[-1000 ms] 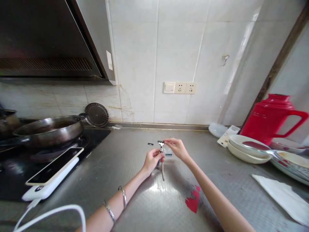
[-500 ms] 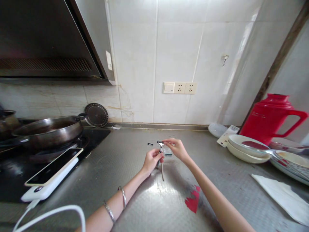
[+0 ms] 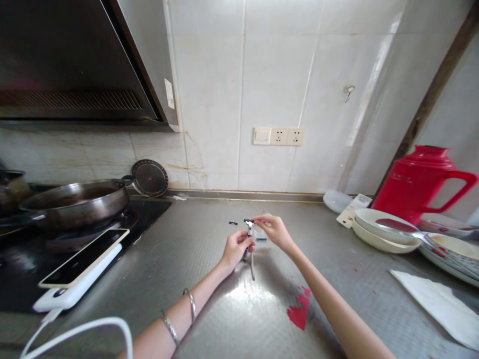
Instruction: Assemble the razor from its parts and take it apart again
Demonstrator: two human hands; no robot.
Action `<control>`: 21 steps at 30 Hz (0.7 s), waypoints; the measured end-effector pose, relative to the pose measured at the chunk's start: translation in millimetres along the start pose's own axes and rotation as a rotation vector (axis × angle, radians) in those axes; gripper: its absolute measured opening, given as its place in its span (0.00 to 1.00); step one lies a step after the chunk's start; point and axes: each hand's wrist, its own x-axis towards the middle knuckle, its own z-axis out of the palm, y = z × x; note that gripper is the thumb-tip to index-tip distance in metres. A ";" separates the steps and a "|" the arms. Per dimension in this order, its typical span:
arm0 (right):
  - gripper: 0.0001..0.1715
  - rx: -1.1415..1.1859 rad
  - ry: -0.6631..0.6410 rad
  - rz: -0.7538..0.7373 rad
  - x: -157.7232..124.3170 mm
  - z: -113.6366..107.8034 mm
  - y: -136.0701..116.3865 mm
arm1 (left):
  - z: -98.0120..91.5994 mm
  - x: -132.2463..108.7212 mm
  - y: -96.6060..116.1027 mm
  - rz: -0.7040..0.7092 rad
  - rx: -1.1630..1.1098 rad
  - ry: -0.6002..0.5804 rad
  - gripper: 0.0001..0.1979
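Note:
My left hand (image 3: 236, 248) is closed around the dark handle of what looks like a razor (image 3: 249, 227), held upright above the metal counter. A pale Y-shaped neck tops the handle, with a short black bar (image 3: 248, 220) across it. The fingertips of my right hand (image 3: 276, 231) pinch the right end of that bar. Below my left fingers hangs a thin greyish-brown strip (image 3: 252, 268). Another small black piece (image 3: 233, 223) lies on the counter to the left. Behind the hands rests a small clear case (image 3: 261, 238), partly covered by my right hand.
At left, a phone (image 3: 86, 257) lies on a white power bank (image 3: 77, 286) with a cable, near a steel pan (image 3: 77, 202) on the stove. Bowls (image 3: 385, 240), a red thermos (image 3: 415, 184) and white paper (image 3: 434, 304) are at right. A red patch (image 3: 299, 313) marks the counter.

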 end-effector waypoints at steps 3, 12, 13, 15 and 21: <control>0.12 0.011 -0.005 -0.002 -0.1 0.9 1.5 | -0.2 0.4 -1.2 0.008 -0.001 0.000 0.17; 0.11 0.016 -0.014 0.002 -1.2 1.9 1.7 | 2.2 -3.3 0.5 0.012 0.032 0.015 0.14; 0.11 0.016 -0.011 0.001 -1.4 1.8 1.2 | 2.5 -3.6 0.9 0.012 0.033 0.019 0.14; 0.11 0.013 -0.007 -0.004 -1.5 1.8 0.2 | 2.9 -3.8 1.4 0.014 0.033 0.024 0.14; 0.12 -0.004 -0.004 -0.003 -2.0 2.3 -3.8 | 4.9 -4.9 2.3 0.010 0.017 0.060 0.15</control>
